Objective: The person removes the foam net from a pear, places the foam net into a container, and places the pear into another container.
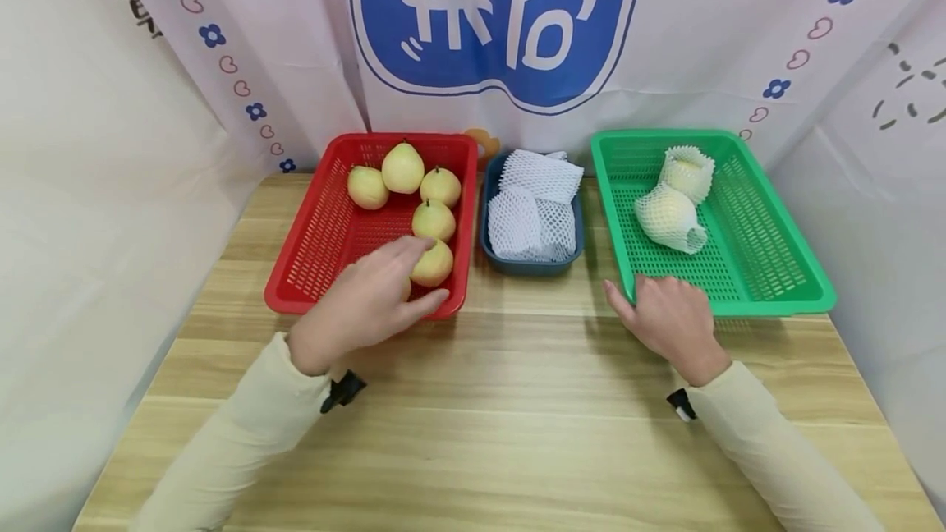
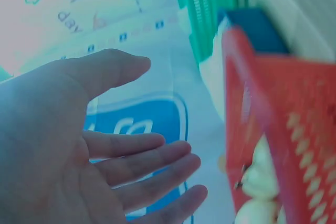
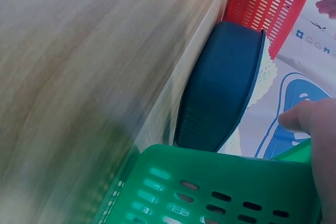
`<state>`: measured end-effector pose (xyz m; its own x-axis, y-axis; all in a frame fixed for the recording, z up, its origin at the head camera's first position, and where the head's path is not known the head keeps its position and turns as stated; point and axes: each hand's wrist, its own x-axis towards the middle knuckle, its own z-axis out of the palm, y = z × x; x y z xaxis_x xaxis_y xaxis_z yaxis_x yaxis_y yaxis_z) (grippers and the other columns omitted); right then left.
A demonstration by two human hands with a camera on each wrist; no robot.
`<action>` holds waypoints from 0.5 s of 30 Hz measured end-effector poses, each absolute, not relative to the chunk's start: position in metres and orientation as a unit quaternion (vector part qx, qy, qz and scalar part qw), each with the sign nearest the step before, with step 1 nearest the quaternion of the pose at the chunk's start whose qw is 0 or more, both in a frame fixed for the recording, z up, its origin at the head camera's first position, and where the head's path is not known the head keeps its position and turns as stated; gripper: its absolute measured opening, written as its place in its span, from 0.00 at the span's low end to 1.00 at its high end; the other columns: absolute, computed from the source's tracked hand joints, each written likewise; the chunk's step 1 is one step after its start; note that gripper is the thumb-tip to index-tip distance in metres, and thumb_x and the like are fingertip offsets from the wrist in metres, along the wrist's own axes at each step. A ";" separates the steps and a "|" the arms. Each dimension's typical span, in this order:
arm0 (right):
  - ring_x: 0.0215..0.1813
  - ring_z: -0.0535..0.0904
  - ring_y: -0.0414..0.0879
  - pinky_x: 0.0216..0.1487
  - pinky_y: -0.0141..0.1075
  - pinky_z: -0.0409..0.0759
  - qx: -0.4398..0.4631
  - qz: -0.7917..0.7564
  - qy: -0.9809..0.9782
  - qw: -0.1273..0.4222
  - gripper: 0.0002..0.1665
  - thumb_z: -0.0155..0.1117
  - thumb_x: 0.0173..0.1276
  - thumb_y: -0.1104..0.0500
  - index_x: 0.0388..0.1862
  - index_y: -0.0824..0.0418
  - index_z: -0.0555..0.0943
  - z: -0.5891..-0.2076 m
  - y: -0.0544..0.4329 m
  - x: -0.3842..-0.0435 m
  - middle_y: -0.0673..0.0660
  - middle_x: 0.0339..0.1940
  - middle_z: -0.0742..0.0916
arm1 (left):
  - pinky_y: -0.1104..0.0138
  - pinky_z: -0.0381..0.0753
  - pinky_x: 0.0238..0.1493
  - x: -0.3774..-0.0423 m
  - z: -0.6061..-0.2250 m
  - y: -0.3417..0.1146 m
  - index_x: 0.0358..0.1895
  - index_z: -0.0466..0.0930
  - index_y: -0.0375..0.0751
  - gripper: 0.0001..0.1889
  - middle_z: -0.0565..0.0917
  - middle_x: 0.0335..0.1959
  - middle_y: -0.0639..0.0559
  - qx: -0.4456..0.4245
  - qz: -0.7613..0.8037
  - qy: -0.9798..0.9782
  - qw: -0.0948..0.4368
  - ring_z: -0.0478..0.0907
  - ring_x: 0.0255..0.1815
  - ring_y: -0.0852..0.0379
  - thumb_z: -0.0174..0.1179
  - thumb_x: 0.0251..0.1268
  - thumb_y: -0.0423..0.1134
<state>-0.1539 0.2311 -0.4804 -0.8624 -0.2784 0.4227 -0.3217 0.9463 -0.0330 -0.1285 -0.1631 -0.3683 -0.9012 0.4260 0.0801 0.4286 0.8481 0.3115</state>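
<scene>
Left hand (fingers apart) hovers over red basket; rear pear has its long axis, stem-first, toward 12. Right hand meets green basket near 8 o'clock; grip: cannot tell.

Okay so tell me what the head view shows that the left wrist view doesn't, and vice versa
Only the head view shows the two net-wrapped fruits and the cream sleeves. Only the left wrist view shows the words "Bright day" and the palm of the left hand. Both share that hand, the red basket, its pears, the blue tub and green basket.
</scene>
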 end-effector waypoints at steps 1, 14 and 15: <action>0.08 0.60 0.47 0.10 0.37 0.51 0.155 0.051 -0.964 0.210 0.37 0.59 0.75 0.39 0.11 0.53 0.59 -0.481 0.231 -0.154 0.47 0.08 0.59 | 0.48 0.83 0.66 -0.127 -0.373 -0.159 0.71 0.72 0.36 0.35 0.82 0.63 0.41 -0.229 -0.160 -0.960 0.006 0.81 0.64 0.44 0.71 0.69 0.51; 0.08 0.58 0.46 0.10 0.36 0.50 0.157 0.044 -0.961 0.221 0.37 0.58 0.75 0.38 0.11 0.52 0.58 -0.483 0.232 -0.155 0.46 0.09 0.57 | 0.57 0.88 0.38 -0.134 -0.436 -0.130 0.61 0.76 0.31 0.29 0.84 0.42 0.44 -0.227 -0.123 -0.964 0.056 0.82 0.39 0.51 0.72 0.66 0.49; 0.08 0.58 0.46 0.10 0.36 0.50 0.157 0.043 -0.962 0.221 0.37 0.58 0.75 0.38 0.11 0.52 0.58 -0.483 0.231 -0.155 0.46 0.09 0.57 | 0.60 0.85 0.34 -0.135 -0.439 -0.129 0.56 0.78 0.32 0.26 0.82 0.37 0.47 -0.221 -0.122 -0.966 0.060 0.80 0.34 0.53 0.72 0.67 0.48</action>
<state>-0.1548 0.2314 -0.4831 -0.8530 -0.2835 0.4382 -0.3214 0.9468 -0.0131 -0.1354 -0.1290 -0.4395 -0.8947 0.4131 0.1697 0.4423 0.8723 0.2085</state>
